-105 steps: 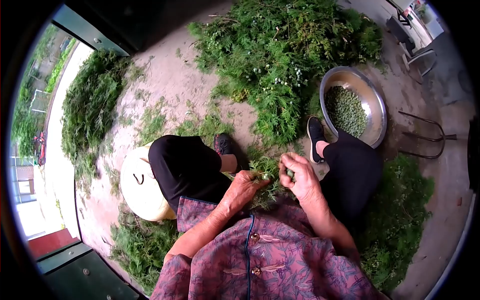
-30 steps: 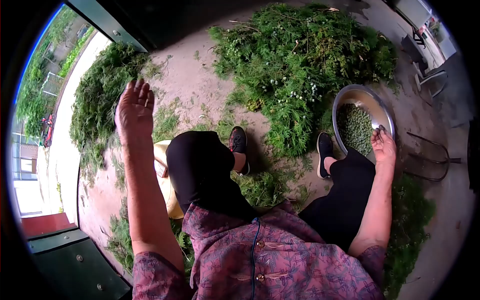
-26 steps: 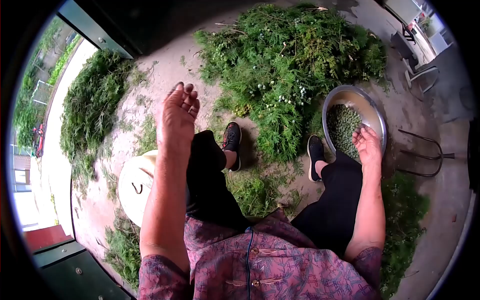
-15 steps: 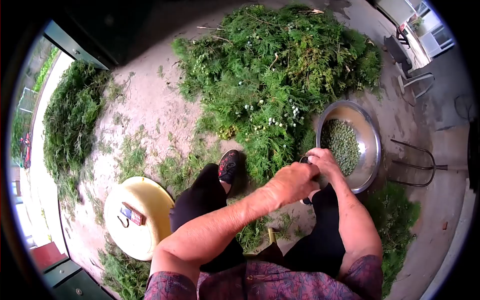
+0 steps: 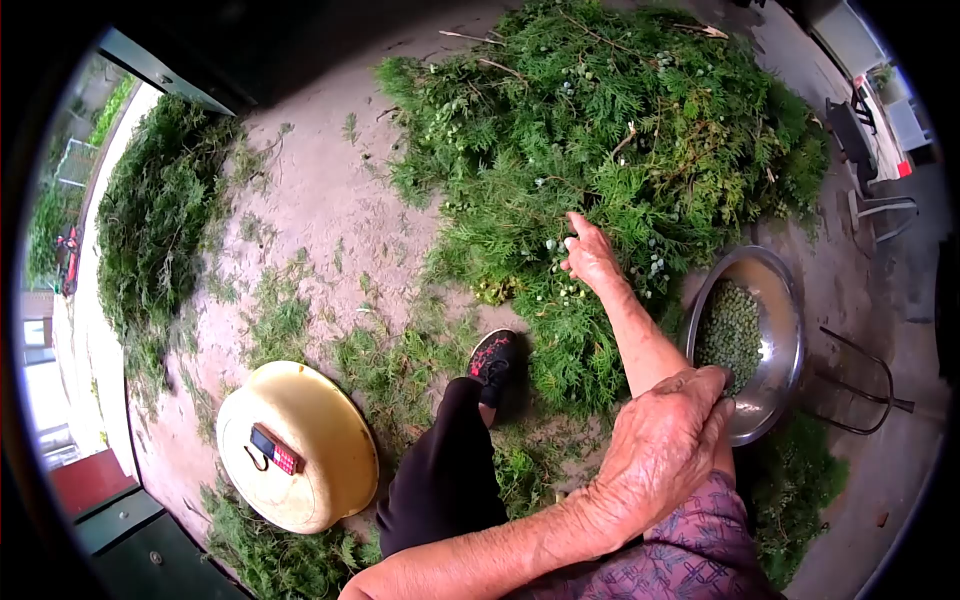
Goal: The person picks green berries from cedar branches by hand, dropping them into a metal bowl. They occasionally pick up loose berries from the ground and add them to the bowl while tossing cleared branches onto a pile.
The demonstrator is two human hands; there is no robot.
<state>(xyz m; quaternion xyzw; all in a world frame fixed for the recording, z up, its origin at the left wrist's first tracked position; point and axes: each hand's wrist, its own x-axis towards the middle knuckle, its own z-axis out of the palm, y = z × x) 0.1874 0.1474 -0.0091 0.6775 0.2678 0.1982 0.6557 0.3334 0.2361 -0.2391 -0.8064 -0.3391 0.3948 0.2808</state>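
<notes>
My right hand (image 5: 592, 258) reaches out over the pile of green conifer branches (image 5: 690, 130), its index finger stretched and the other fingers apart, beside some pale blue-green berries. Nearer the camera, my left hand (image 5: 665, 435) is closed, crossing over my right forearm; what its fingers hold, if anything, is hidden. Just beyond the left fingertips stands a metal bowl (image 5: 783, 350), partly filled with small green berries (image 5: 730, 338).
An upturned yellow basin (image 5: 345, 450) at lower left bears a red phone (image 5: 276, 449). More cut branches (image 5: 160, 210) lie at left. A metal fork (image 5: 880, 399) lies right of the bowl. A shoe (image 5: 493, 362) rests on the floor near the pile.
My hands have parted: the right moved up and left to the branches, the left came down and right, nearer the camera. The view has shifted, so the bowl and pile appear further right.
</notes>
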